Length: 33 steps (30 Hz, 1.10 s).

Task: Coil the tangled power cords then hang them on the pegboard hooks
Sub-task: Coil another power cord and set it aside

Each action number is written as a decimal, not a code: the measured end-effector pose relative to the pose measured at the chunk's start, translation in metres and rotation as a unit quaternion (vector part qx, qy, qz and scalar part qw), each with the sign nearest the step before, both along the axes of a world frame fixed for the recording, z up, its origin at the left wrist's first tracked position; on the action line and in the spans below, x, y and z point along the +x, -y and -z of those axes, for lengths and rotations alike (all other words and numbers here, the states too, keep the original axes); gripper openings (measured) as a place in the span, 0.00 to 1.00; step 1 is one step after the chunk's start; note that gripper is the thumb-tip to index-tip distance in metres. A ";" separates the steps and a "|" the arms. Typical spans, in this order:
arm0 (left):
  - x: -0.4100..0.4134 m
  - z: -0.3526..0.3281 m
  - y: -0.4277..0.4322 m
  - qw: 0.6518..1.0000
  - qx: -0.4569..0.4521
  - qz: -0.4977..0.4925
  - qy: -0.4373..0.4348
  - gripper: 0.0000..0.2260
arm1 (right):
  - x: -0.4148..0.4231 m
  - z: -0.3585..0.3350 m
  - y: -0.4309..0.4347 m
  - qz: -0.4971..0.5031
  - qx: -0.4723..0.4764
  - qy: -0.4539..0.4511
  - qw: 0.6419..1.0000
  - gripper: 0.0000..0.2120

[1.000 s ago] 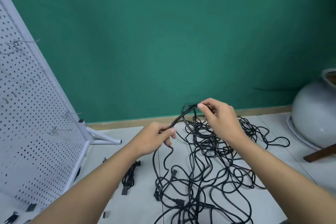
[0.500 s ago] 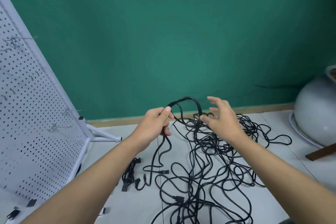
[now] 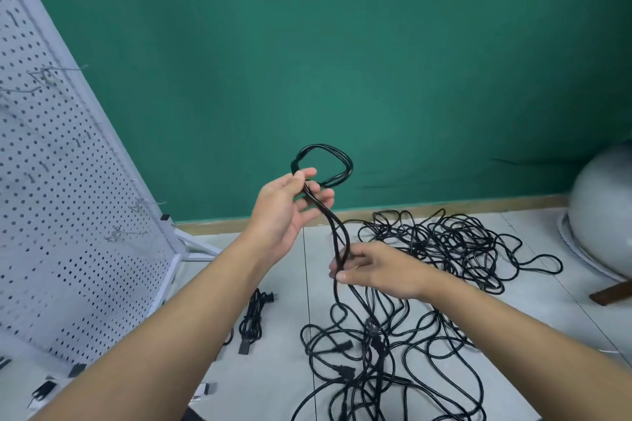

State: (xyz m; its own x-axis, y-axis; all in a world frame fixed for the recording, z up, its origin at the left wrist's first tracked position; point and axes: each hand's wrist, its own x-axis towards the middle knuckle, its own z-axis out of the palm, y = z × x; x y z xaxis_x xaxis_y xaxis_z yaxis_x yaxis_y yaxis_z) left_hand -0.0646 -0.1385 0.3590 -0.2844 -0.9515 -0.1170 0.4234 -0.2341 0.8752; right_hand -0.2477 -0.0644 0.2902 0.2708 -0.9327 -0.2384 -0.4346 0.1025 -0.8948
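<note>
Left hand point(image 3: 284, 212) grips the coil point(image 3: 325, 164), right hand point(image 3: 383, 270) pinches the cord point(image 3: 337, 232) below with closed fingers point(image 3: 343, 276) — match each loop's size (draw slack gently) lest the tangle point(image 3: 444, 243) snag.

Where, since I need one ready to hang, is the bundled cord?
In the head view the bundled cord lies on the floor left of centre, between the pegboard and the tangle, beside the left forearm.

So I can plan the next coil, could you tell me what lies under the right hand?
Under the right hand, more loops of the tangled cords lie on the pale surface; the stretch directly beneath the palm is covered.
</note>
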 end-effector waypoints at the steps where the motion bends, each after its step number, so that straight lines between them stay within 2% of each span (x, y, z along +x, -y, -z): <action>1: 0.001 0.002 0.002 1.000 0.000 -0.013 0.010 0.10 | 0.000 0.000 0.000 0.007 0.012 0.008 1.000 0.06; 3: 0.005 0.008 0.005 0.998 -0.011 -0.031 0.062 0.11 | -0.002 0.000 0.003 0.040 0.007 0.007 0.999 0.02; 6: 0.010 0.020 0.007 0.978 -0.022 -0.001 0.207 0.16 | -0.005 -0.003 0.006 0.098 -0.050 -0.014 0.994 0.01; 8: 0.011 0.029 0.005 0.952 -0.020 0.080 0.296 0.19 | -0.005 -0.009 0.007 0.117 -0.103 -0.041 0.987 0.03; 11: 0.010 0.039 -0.005 0.892 -0.021 0.222 0.393 0.14 | -0.005 -0.019 0.013 0.148 -0.161 -0.058 0.974 0.02; 14: 0.006 0.047 -0.019 0.842 -0.065 0.326 0.424 0.16 | -0.004 -0.024 0.018 0.168 -0.174 -0.034 0.970 0.02; 17: -0.004 0.054 -0.029 0.824 -0.136 0.335 0.437 0.21 | -0.004 -0.027 0.018 0.181 -0.188 -0.028 0.965 0.03; 20: -0.015 0.057 -0.032 0.832 -0.197 0.264 0.446 0.20 | -0.005 -0.028 0.020 0.208 -0.211 -0.028 0.955 0.06; 23: -0.023 0.052 -0.033 0.858 -0.203 0.223 0.415 0.13 | -0.009 -0.029 0.024 0.235 -0.212 0.021 0.948 0.04; 26: -0.027 0.046 -0.031 0.847 -0.239 0.212 0.424 0.05 | -0.014 -0.031 0.024 0.254 -0.173 0.093 0.947 0.06; 28: -0.024 0.045 -0.024 0.852 -0.248 0.199 0.415 0.05 | -0.021 -0.031 0.021 0.256 -0.142 0.087 0.952 0.07; 30: -0.019 0.040 -0.016 0.873 -0.231 0.187 0.388 0.05 | -0.034 -0.028 0.018 0.208 -0.105 0.030 0.972 0.11; 33: -0.013 0.033 -0.008 0.902 -0.206 0.171 0.339 0.07 | -0.042 -0.024 0.007 0.057 0.004 -0.055 0.997 0.26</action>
State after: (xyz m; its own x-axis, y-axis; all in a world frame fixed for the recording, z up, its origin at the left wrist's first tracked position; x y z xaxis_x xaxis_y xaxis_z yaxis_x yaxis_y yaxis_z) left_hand -0.0772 -0.1301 0.3256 -0.5663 -0.8236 -0.0302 -0.2763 0.1552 0.9484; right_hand -0.2901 -0.0713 0.3141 0.1344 -0.9541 -0.2675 -0.5151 0.1633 -0.8414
